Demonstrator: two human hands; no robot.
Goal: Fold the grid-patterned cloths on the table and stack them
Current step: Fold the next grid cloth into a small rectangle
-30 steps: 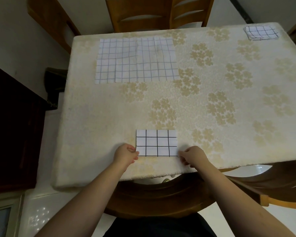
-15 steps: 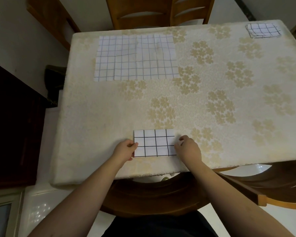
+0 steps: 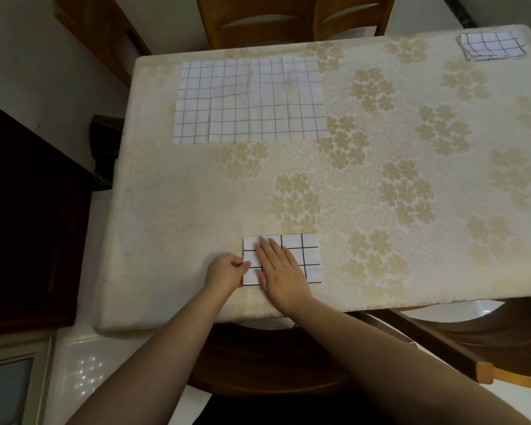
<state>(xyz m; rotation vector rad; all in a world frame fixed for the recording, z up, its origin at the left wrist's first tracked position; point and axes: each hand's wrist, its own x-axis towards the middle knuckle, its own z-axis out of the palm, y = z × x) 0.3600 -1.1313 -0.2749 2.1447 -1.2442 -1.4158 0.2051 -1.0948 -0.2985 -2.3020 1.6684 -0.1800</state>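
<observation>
A: Head view, quick pass. Small folded white cloth with black grid lines (image 3: pixel 301 257) lies flat near the table's near edge, on the cream tablecloth with tan flower clusters (image 3: pixel 380 185).

B: Hands?

A: Right hand (image 3: pixel 281 273) is laid flat on the folded cloth, palm down, fingers straight and close together, pointing away and slightly left, covering its left-middle part. Left hand (image 3: pixel 226 271) sits at the cloth's left edge, fingers curled, thumb and fingertips pinching that edge. Both bare forearms come in from the bottom of the frame.

B: Other cloths?

A: Large unfolded white cloth with thin blue-grey grid lines (image 3: pixel 250 99) is spread flat at the far left of the table, creased in vertical bands, well apart from the hands. Small folded grid-patterned pile (image 3: pixel 491 46) sits at the far right corner, edges a bit uneven; cannot tell how many layers.

B: Surroundings?

A: Wooden chair back (image 3: pixel 292 16) beyond the far edge. Dark brown wooden chair (image 3: pixel 460 332) at the near right, partly under the table. Dark cabinet (image 3: pixel 28 210) on the left, pale glossy floor (image 3: pixel 83 372) below it.

B: Folded cloth touching anything else?

A: Only the tablecloth and the two hands.
</observation>
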